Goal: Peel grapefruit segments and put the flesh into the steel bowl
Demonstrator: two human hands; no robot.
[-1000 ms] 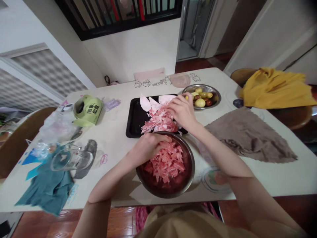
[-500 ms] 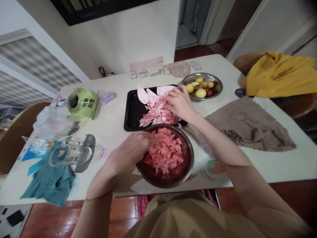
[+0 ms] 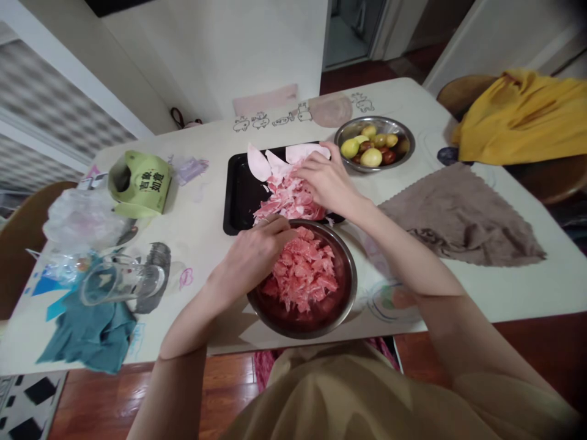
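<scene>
A round metal bowl at the table's front edge holds torn red pomelo flesh. My left hand is over its upper left rim, fingers curled together; what they hold, if anything, is hidden. Just behind the bowl lies a black tray with a pile of pink membrane scraps and thick petals of pomelo peel. My right hand reaches over the tray's right part, its bent fingers down in the scraps and their tips hidden.
Behind right stands a metal bowl of yellow-green and brown fruits. A grey-brown cloth lies right. On the left are a green carton, plastic bag, tipped clear jug and teal cloth. Yellow fabric hangs over a chair.
My left hand has lifted slightly off the flesh toward the bowl's rim and the tray. My right hand stays at the scraps, its fingers shifted a little. The view has tilted slightly.
</scene>
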